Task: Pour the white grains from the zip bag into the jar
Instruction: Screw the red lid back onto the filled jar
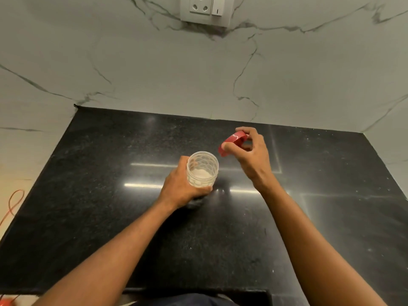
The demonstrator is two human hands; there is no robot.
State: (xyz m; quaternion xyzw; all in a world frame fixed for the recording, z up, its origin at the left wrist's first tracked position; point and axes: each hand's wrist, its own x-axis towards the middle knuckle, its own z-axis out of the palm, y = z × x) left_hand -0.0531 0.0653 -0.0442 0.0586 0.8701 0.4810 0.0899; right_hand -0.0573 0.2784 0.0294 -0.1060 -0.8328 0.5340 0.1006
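A clear dimpled plastic jar [202, 167] stands upright on the black counter [110, 195] with its mouth uncovered and a layer of white grains in its bottom. My left hand [182, 184] wraps around the jar's lower left side. My right hand [248, 154] hovers up and to the right of the jar, apart from it, pinching the red lid [231, 143] tilted on edge. No zip bag is in view.
A marble wall [198, 74] rises behind the counter, with a socket and switch plate [206, 9] at the top. An orange cable [13, 206] lies off the counter's left edge, and something red [5, 302] sits at the bottom left corner.
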